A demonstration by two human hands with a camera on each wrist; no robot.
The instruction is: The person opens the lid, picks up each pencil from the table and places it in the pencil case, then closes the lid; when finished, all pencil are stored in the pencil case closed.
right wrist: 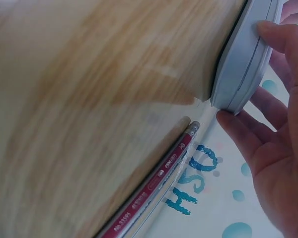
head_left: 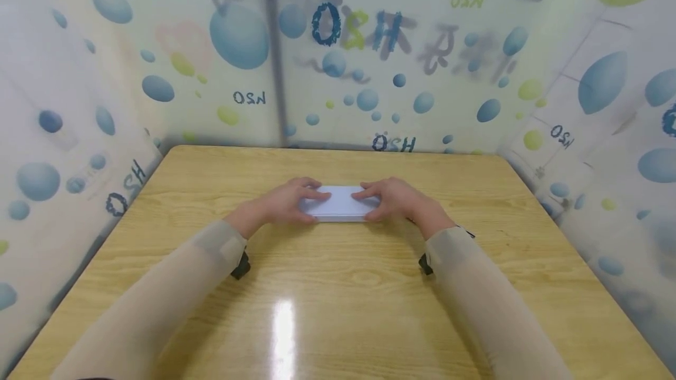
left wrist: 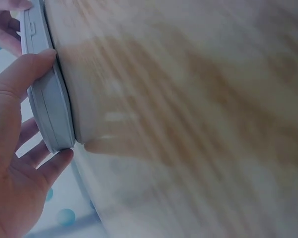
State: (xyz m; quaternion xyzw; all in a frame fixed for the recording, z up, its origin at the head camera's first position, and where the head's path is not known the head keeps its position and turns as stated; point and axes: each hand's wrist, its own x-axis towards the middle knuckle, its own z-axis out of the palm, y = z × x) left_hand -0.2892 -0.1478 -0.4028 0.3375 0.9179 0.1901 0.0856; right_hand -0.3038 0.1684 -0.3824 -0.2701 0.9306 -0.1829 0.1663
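Note:
A flat pale pencil case (head_left: 340, 203) lies lengthwise across the wooden table in the head view. Its left end is gripped by my left hand (head_left: 287, 201), its right end by my right hand (head_left: 398, 199). In the left wrist view, the left thumb presses the front side of the case (left wrist: 50, 106) near a small catch, while the fingers reach round the end and far side. The right wrist view has the right thumb on the same front side, fingertips at the end of the case (right wrist: 238, 62). The lid is closed, with a seam along the side.
A dark red pencil (right wrist: 159, 181) with a metal-banded end lies on the table (head_left: 338, 292) near the right hand, largely covered by the right arm in the head view. Patterned curtains (head_left: 327, 63) with blue and green drops enclose the table's back and sides.

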